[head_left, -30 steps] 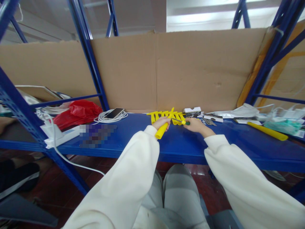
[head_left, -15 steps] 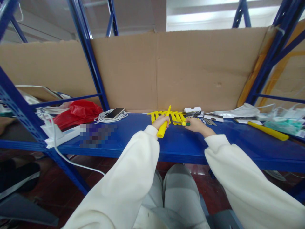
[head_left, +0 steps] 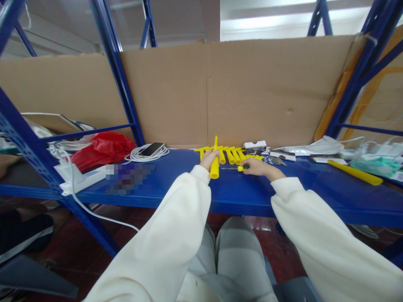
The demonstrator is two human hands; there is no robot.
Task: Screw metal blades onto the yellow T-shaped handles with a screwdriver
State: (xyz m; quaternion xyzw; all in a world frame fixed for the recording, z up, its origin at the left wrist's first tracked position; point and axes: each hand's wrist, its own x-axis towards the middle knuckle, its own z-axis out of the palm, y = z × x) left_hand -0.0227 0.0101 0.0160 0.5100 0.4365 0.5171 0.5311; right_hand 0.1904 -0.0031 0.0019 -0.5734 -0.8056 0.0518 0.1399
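My left hand [head_left: 208,160] is closed around a yellow tube-like plastic piece [head_left: 214,171], whose round wide end faces me and whose thin tip points to the back. In my right hand [head_left: 255,167] is a screwdriver [head_left: 242,168] with a yellow and green handle. Its thin shaft points left toward the yellow piece, with a small gap between them. Behind both hands, several more yellow pieces [head_left: 231,157] of the same look lie in a row on the blue shelf [head_left: 182,180].
To the left are a phone [head_left: 153,149] on a coiled white cable [head_left: 135,154], a red plastic bag [head_left: 103,149] and a white power strip [head_left: 91,178]. At right lie small white boxes [head_left: 255,144], metal pieces [head_left: 278,160] and a long yellow tube [head_left: 355,173]. Cardboard [head_left: 252,92] stands behind.
The yellow piece in my left hand has turned from slanted to nearly straight ahead. My right hand's screwdriver has drawn slightly down and toward me, away from the piece.
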